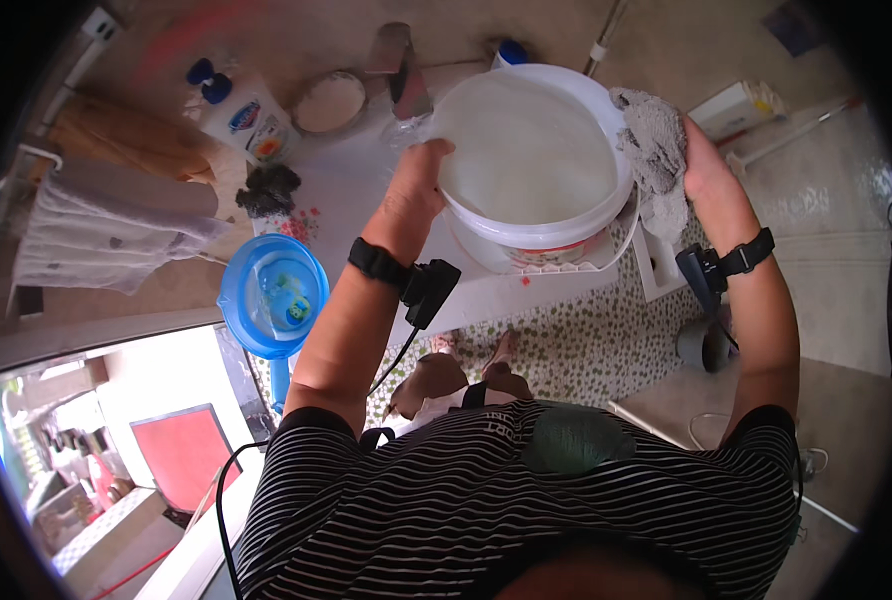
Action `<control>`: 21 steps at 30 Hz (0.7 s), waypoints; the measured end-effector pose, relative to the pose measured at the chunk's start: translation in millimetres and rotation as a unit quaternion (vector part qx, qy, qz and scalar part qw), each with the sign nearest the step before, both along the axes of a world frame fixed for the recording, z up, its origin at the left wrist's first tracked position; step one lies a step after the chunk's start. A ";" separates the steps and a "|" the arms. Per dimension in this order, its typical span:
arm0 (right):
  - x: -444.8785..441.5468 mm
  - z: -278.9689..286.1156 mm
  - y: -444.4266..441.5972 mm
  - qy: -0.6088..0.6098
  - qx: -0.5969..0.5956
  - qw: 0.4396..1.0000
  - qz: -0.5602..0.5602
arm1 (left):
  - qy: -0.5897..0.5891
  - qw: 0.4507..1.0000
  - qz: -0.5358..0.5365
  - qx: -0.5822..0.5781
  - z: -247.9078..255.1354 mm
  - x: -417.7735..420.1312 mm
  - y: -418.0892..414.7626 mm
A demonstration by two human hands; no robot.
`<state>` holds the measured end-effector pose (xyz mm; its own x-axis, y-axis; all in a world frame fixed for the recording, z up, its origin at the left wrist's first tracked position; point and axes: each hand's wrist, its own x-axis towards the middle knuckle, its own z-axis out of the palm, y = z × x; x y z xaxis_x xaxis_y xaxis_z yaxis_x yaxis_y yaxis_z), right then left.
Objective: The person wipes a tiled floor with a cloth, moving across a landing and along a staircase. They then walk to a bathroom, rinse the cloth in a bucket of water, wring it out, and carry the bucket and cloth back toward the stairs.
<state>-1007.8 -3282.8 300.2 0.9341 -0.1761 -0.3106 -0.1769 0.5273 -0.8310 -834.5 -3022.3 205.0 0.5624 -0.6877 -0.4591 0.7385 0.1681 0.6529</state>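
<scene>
A large white plastic bucket [522, 231] of cloudy water [528, 150] stands on the white counter before me, near its right end. My left hand [418, 174] grips the left side of its rim, with the thumb on the edge and the other fingers hidden. At the opposite side, my right hand [699, 166] holds a bunched grey cloth [654, 142] against the bucket's outer rim. The fingers of that hand are mostly behind the cloth. The bucket's wire handle [626, 244] hangs down at the front.
Left on the counter [356, 202] are a blue dipper [237, 289], a dark scrubber [267, 190], a pump bottle [255, 124] and a round dish [331, 101]. A faucet [410, 82] rises behind. A towel [108, 232] hangs at left. Below lies a pebble-patterned floor [603, 322].
</scene>
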 end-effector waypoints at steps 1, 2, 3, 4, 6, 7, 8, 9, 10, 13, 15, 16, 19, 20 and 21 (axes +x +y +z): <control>-5.0 -3.6 -3.3 -0.015 0.014 1.000 0.012 | -0.008 1.000 0.005 0.001 -4.0 0.5 -1.1; -11.7 -5.3 -4.8 -0.030 0.028 0.999 0.021 | -0.016 1.000 0.009 0.002 -8.9 4.0 -6.8; -23.3 -3.8 -7.1 -0.043 0.038 0.998 0.026 | -0.023 1.000 0.009 -0.001 -14.2 1.6 -15.3; -18.8 8.1 28.9 0.104 -0.099 0.970 -0.194 | -0.013 1.000 0.000 0.001 -14.1 3.6 -12.5; -25.9 -0.2 23.8 -0.030 0.002 0.996 -0.088 | -0.517 0.855 -0.047 0.013 -94.2 43.1 -5.8; -37.9 -6.4 12.9 -0.090 0.045 0.994 -0.048 | -0.494 0.868 -0.028 -0.025 -105.9 50.9 -13.3; -40.1 -12.2 11.4 -0.088 0.046 0.993 -0.070 | -0.477 0.877 -0.007 -0.055 -114.5 61.7 -14.5; -52.9 -22.4 6.4 -0.077 0.045 0.990 -0.108 | -0.405 0.913 -0.036 -0.030 -98.8 49.6 -28.8; -66.8 -29.9 -4.7 -0.075 0.038 0.987 -0.134 | -0.332 0.941 -0.058 -0.003 -75.5 39.2 -38.3; -101.3 -42.5 -20.1 -0.104 0.029 0.980 -0.168 | -0.164 0.981 -0.066 0.081 17.3 -8.8 -52.1; -122.9 -34.3 -14.0 -0.150 0.026 0.976 -0.153 | -0.180 0.976 -0.108 0.066 16.2 -2.1 -62.6; -135.5 -32.3 -15.8 -0.164 0.023 0.975 -0.149 | -0.171 0.977 -0.109 0.068 28.4 -17.8 -73.8; -183.2 -31.0 -40.8 -0.173 0.022 0.970 -0.170 | -0.185 0.971 -0.134 0.071 48.1 -57.0 -107.9; -192.2 -35.3 -52.4 -0.157 0.019 0.969 -0.188 | -0.196 0.967 -0.145 0.072 51.2 -68.0 -120.4; -211.3 -37.4 -68.2 -0.122 0.007 0.968 -0.219 | -0.199 0.964 -0.157 0.077 53.9 -82.2 -133.4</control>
<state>-1219.1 -3350.9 262.7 0.8172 -0.5685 -0.0950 0.2667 0.5191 -0.8121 -916.6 -3155.7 258.9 0.4903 -0.7934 -0.3606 0.4234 -0.1449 0.8943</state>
